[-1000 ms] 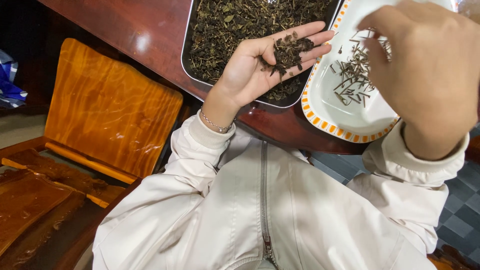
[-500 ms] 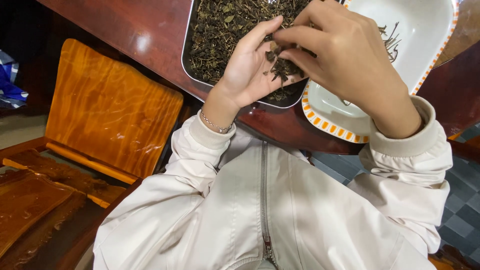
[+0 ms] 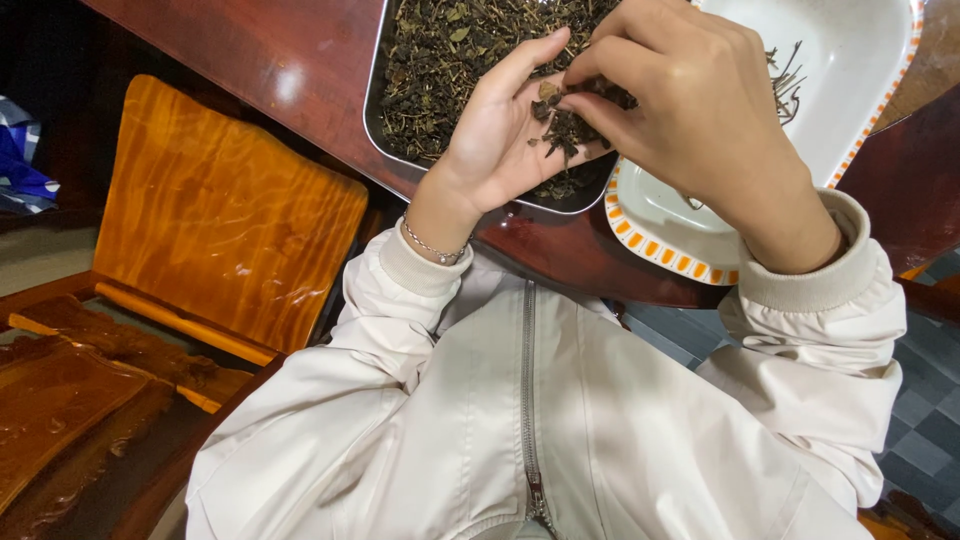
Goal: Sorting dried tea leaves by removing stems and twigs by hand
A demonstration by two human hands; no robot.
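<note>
My left hand lies palm up over the near edge of a metal tray full of dark dried leaves, cupping a small pile of the leaves. My right hand reaches across from the right, its fingertips pinching into that pile on the left palm. Behind the right hand sits a white dish with an orange-checked rim, holding several thin stems.
Tray and dish rest on a dark red polished table. An orange wooden chair stands to the left, with carved wooden furniture below it. A blue cloth is at the far left. Tiled floor shows on the right.
My right hand came from above the white dish over to the left palm and now picks at the leaves there. The left hand stayed cupped in place.
</note>
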